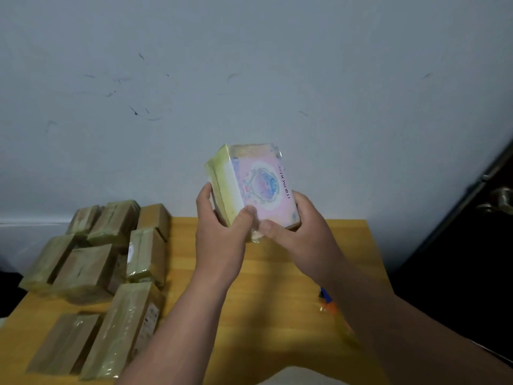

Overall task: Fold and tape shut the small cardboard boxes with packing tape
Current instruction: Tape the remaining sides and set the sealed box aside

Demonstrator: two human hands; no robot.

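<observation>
A small pink-printed box (256, 187), glossy with yellowish tape over its faces, is held up in the air above the tabletop (258, 315), at about the centre of the view and in front of the pale wall (249, 65). It is tilted, with its printed face turned toward the camera and its far end leaning toward 11 o'clock. The left hand (219, 232) is clamped on the box's lower left edge: the thumb is laid across the near face while the fingers are curled round the left side. The right hand (299, 229) is closed on the lower right corner, its thumb pressed on the bottom edge just beside the left thumb and its fingers wrapped behind the box, where they cannot be seen. Both forearms are raised from 6 o'clock, the left one nearly straight up and the right one slanted in from 4 o'clock, so that the wrists are brought close together under the box. At 8 o'clock a cluster of taped brown boxes (102, 273) is laid on the tabletop, some stacked and touching one another. At 4 o'clock, an orange and blue object (329, 304) is partly hidden behind the right forearm and cannot be identified. A dark door (472, 232) with a metal handle is seen at 3 o'clock.
</observation>
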